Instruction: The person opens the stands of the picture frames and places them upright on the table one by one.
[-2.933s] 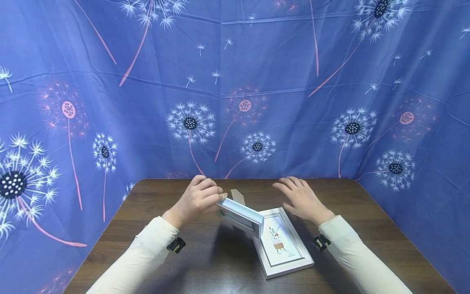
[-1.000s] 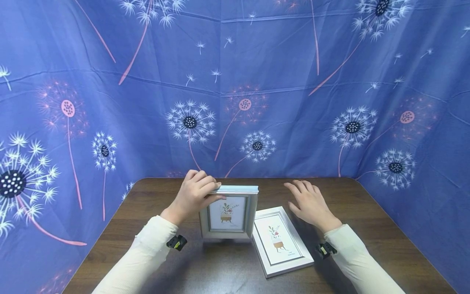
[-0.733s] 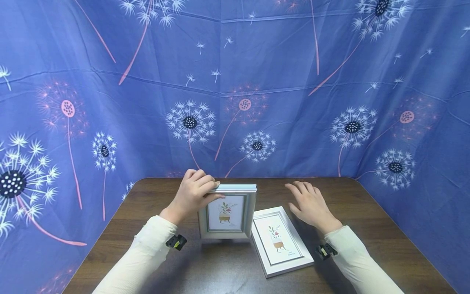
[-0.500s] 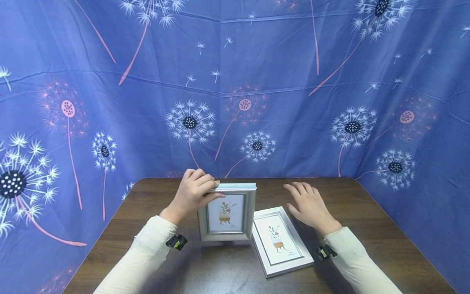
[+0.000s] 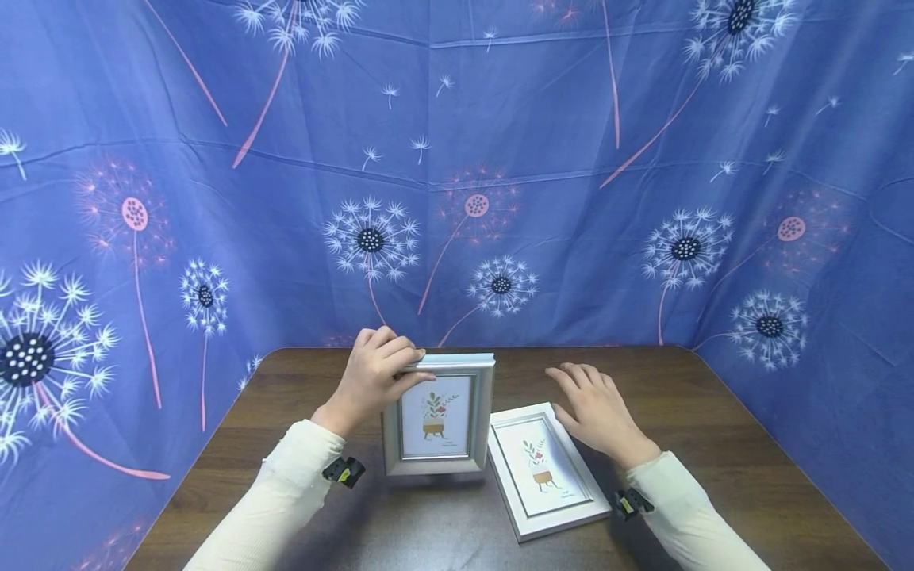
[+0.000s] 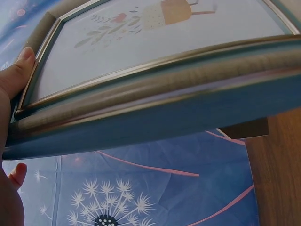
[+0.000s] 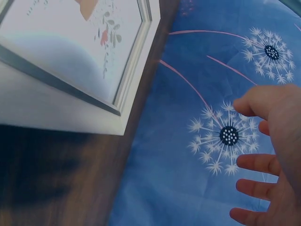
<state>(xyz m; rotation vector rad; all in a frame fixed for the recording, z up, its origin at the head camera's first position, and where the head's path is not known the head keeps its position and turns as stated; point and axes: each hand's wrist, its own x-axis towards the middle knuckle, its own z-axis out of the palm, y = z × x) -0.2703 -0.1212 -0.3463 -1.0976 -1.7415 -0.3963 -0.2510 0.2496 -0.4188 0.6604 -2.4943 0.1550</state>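
My left hand [image 5: 374,379] grips the upper left corner of a silver picture frame [image 5: 481,428], its thumb across the front. The frame stands upright, its plant print facing me, and its bottom edge is close over the table. In the left wrist view the picture frame [image 6: 155,80] fills the upper part, with the left thumb [image 6: 21,68] on its border. A second, white picture frame [image 5: 503,476] with a similar print lies face up to the right. Beyond its upper right edge hovers my right hand [image 5: 596,408], fingers relaxed and holding nothing; the right wrist view shows those fingers [image 7: 256,188] apart from the white frame.
A brown wooden table [image 5: 678,396] lies under both frames. Behind and at the sides hangs a blue cloth [image 5: 571,262] with a dandelion pattern. In the left wrist view, a dark flap [image 6: 244,129] sticks out behind the held frame.
The left hand has turned the silver frame from a slanted, edge-on pose to upright, front toward me, and left of the white frame. The right hand shifted slightly right, then a little back left.
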